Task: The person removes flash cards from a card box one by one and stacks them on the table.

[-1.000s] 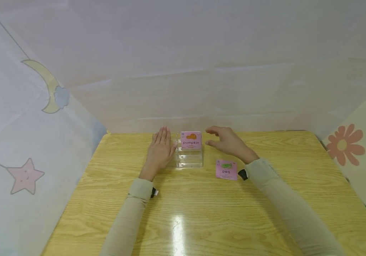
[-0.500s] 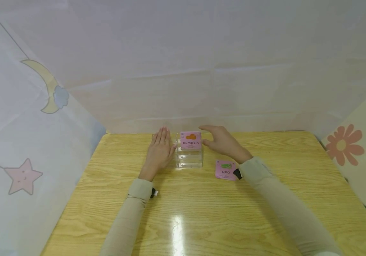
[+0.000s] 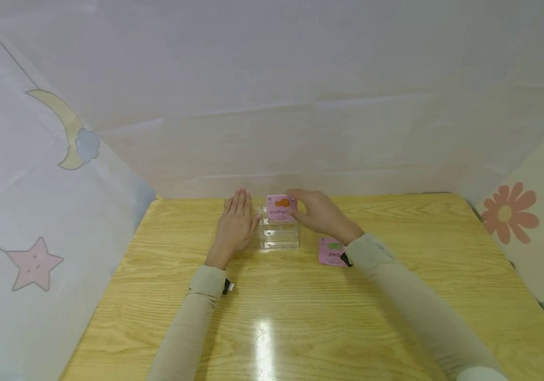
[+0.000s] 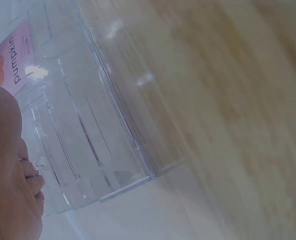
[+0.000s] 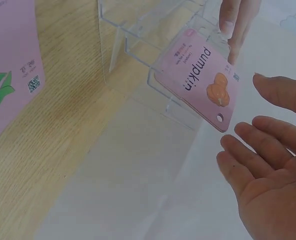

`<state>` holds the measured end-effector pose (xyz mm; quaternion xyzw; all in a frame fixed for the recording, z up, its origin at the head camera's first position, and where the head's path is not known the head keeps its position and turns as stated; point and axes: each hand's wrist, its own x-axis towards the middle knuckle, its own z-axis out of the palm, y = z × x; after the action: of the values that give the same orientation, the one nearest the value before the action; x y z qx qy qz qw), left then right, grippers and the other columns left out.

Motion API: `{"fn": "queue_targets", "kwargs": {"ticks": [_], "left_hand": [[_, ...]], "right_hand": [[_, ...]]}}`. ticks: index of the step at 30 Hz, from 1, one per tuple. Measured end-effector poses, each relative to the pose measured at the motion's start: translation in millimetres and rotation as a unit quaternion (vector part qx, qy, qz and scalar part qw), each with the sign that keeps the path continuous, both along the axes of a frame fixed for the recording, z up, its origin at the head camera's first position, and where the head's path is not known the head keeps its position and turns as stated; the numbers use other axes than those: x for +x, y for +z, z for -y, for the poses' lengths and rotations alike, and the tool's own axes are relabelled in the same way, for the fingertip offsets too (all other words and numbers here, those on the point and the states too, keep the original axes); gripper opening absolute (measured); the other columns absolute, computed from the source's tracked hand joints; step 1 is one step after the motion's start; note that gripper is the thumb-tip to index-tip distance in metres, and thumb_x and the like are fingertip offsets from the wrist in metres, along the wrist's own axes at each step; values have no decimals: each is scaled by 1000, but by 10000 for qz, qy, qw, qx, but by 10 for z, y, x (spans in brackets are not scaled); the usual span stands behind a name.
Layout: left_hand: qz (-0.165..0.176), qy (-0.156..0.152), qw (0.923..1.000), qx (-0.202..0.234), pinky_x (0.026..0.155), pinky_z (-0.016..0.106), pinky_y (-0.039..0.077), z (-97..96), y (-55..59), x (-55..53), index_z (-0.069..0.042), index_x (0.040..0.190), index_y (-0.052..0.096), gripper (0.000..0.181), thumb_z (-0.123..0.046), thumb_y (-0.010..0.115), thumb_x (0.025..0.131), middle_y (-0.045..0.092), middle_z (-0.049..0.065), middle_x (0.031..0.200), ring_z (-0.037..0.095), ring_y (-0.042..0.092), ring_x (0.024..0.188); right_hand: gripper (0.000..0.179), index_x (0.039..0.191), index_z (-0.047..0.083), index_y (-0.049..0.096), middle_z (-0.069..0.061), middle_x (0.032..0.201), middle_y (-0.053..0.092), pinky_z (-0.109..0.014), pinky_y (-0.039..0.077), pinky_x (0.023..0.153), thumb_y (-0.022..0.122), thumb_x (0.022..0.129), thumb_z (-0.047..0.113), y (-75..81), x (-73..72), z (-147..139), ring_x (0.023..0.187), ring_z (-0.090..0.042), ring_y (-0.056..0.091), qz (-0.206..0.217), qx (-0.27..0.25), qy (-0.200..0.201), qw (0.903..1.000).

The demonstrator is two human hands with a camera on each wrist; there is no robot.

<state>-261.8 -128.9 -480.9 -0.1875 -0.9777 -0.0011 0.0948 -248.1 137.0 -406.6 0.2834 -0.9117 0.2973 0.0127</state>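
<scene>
A clear tiered plastic stand [image 3: 279, 241] holds a pink pumpkin flash card [image 3: 275, 210] leaning in its rear tier; the right wrist view shows a layered edge, like a small stack. My left hand [image 3: 236, 225] lies with straight fingers along the stand's left side, its thumb by the stand. At the card's right edge is my right hand [image 3: 322, 213]; in the right wrist view its thumb and fingers [image 5: 255, 162] are spread apart, with a gap to the card. A pink pea flash card [image 3: 331, 253] lies on the table, partly covered by the right wrist strap.
The wooden table [image 3: 272, 296] carries the stand near its back edge. White cloth [image 3: 234, 106] rises behind it, and printed side panels with a moon [image 3: 62, 116] and flowers [image 3: 505, 211] stand left and right.
My right hand has moved left, from beside the stand to the pumpkin card's right edge, now covering part of the card in the head view. The left hand stays in place.
</scene>
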Motion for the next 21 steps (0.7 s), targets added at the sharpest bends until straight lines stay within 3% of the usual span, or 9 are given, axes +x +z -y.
{"fn": "queue_targets", "kwargs": {"ticks": [10, 21], "left_hand": [[-15, -5, 10000, 3, 136, 51, 20, 0, -2, -8, 6, 166, 12, 74, -46, 26, 114, 16, 24, 176, 38, 19, 165], [-63, -22, 9999, -156, 136, 50, 21, -1, 8, 4, 6, 166, 12, 75, -47, 24, 115, 17, 25, 175, 38, 20, 165]], "right_hand": [[53, 149, -2, 55, -19, 155, 57, -49, 47, 122, 70, 101, 15, -49, -38, 138, 145, -36, 55, -533, 397, 87, 9977], [49, 147, -2, 58, -21, 154, 58, -50, 49, 119, 69, 102, 17, -101, -70, 243, 147, -38, 52, -1213, 1061, 132, 9868]]}}
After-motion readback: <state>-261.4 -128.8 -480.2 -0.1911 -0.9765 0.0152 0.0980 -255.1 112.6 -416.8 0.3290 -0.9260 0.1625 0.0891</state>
